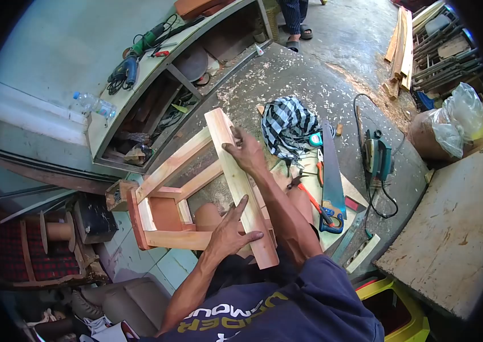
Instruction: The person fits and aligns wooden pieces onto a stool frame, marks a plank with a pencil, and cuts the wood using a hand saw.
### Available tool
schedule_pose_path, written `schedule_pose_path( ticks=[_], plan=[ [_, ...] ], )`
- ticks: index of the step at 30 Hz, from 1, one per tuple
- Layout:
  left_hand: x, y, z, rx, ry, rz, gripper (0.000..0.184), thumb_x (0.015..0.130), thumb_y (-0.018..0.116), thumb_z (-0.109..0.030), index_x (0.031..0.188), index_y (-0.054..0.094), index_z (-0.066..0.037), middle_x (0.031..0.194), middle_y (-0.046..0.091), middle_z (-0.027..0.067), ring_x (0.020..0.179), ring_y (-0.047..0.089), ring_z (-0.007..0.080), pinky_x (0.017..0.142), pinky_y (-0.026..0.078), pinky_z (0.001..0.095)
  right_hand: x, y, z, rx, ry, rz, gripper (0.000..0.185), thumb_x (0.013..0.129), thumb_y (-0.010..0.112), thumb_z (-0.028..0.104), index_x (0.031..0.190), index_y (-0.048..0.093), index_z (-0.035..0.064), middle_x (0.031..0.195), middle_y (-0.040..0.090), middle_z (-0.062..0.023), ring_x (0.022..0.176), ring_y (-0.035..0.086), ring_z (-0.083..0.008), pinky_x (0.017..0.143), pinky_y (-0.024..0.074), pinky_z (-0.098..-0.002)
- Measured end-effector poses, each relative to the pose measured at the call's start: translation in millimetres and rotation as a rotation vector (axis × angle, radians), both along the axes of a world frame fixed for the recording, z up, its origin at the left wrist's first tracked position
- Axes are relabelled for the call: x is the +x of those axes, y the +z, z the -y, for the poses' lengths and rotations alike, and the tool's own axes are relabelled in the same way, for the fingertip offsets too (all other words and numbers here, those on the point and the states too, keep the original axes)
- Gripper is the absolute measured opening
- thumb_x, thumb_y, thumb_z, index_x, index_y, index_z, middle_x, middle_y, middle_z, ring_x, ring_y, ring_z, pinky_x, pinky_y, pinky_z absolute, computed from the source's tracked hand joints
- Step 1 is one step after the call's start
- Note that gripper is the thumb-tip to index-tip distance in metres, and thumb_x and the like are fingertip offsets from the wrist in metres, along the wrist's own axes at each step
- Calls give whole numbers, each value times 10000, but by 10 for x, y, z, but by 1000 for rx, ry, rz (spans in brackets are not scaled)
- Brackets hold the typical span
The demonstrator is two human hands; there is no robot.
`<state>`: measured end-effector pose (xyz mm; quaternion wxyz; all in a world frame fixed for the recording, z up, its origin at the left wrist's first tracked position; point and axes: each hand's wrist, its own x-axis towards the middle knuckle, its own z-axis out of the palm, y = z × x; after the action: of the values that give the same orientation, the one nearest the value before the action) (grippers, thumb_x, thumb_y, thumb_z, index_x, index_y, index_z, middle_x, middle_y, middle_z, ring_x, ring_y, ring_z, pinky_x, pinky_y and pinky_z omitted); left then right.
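Note:
A pale wooden board point(236, 176) lies slantwise across a wooden frame point(176, 165) that looks like a stool or small table on its side. Farther up, my right hand point(245, 151) grips the board's right edge, with the thumb on its top face. Nearer my body, my left hand point(231, 232) holds the same board, the index finger along its face and the thumb stretched across it. The undersides of both hands' grips are hidden. A reddish-brown panel point(137, 219) closes the left end of the frame, close to my knee.
Right of the frame are a handsaw point(333, 176), a hammer point(313, 198), a checkered cloth point(288, 122) and a corded power sander point(377, 159). Power tools point(139, 51) rest on the shelf unit at upper left. A person's feet point(298, 39) show at the top. Shavings litter the floor.

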<state>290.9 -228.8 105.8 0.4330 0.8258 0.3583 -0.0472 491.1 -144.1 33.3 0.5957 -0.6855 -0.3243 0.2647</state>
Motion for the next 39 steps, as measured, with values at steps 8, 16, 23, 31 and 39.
schedule_pose_path(
  ticks=[8,16,23,31,39],
  plan=[
    [8,20,2,39,9,-30,1085,759,843,-507,1617,258,-195,1543,431,239,1416,438,408,1135,405,449,496,144,-540,-55,-33,274,324,952,547,298,1108,719,71,896,713,-260,875,704,-443,804,548,-507],
    [-7,17,1,45,17,-27,1106,752,848,-520,1611,267,-137,1500,476,270,1395,454,436,1148,387,473,859,386,-615,-163,307,598,276,907,566,244,898,732,23,831,692,-270,780,703,-427,780,550,-506],
    [-1,33,-11,22,8,-9,1073,766,850,-491,1603,288,-125,1494,476,285,1383,475,426,1140,399,454,791,202,-742,-165,267,541,261,893,577,229,913,753,37,885,677,-311,865,685,-480,810,545,-529],
    [-36,-18,-4,21,5,86,1069,763,873,-421,1606,284,-127,1498,470,286,1400,462,401,1161,376,453,503,-4,-302,-30,15,163,396,973,612,369,1242,700,93,994,738,-188,913,729,-318,827,549,-417],
    [189,145,-897,50,230,-7,622,928,700,-309,1477,514,-82,1256,664,221,1113,661,326,902,527,403,-363,-287,376,14,16,6,692,881,715,475,1312,597,-53,1161,680,-303,1082,667,-420,938,512,-468]
  ],
)
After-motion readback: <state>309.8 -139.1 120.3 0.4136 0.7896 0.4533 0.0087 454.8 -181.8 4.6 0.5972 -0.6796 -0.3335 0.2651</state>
